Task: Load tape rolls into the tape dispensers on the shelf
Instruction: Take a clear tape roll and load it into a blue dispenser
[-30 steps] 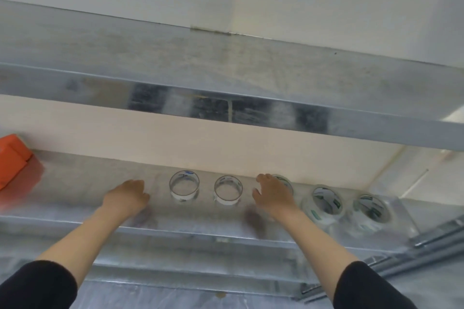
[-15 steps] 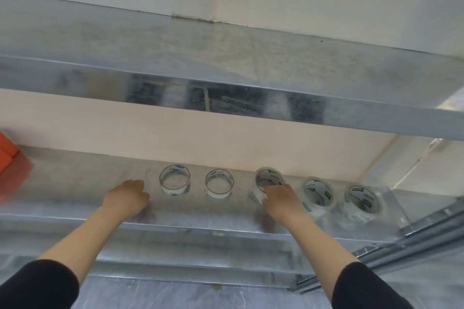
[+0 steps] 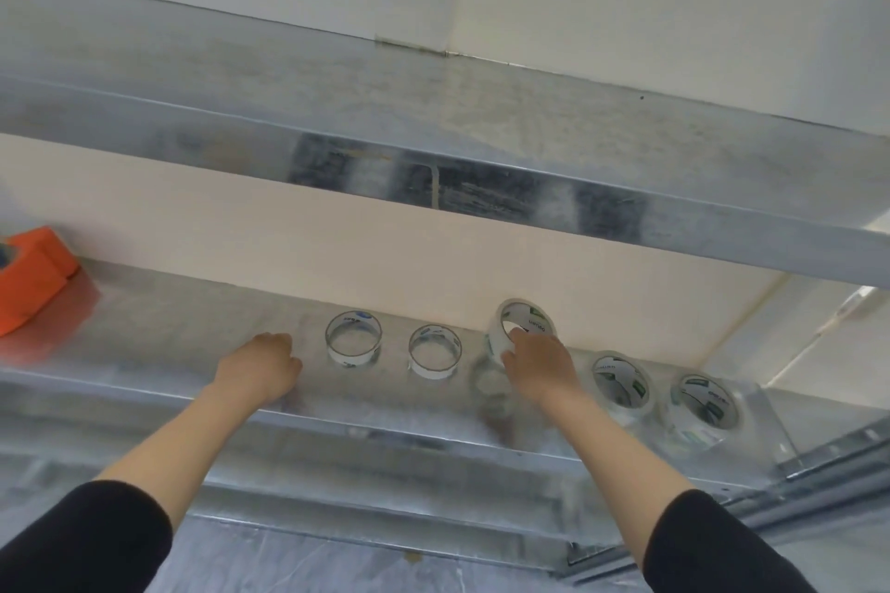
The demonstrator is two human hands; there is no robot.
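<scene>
My right hand [image 3: 539, 364] grips a clear tape roll [image 3: 527, 320] with a white-and-green core and holds it lifted a little above the metal shelf [image 3: 168, 342]. Its reflection shows on the shelf below. Two thin, nearly empty rolls [image 3: 354, 339] [image 3: 435, 351] stand to its left. Two fuller rolls [image 3: 621, 383] [image 3: 705, 402] stand to its right. My left hand [image 3: 260, 364] rests on the shelf left of the rolls, fingers curled, holding nothing. An orange tape dispenser [image 3: 31, 279] sits at the far left of the shelf.
A second metal shelf [image 3: 433, 135] hangs close above the working shelf, with a cream wall behind. The shelf's front lip [image 3: 361, 429] runs below my hands. Metal rails [image 3: 843, 453] lie at the lower right.
My right hand closed round the middle roll and raised it off the shelf. The left hand stayed in place. The view shifted, bringing the orange dispenser further into sight.
</scene>
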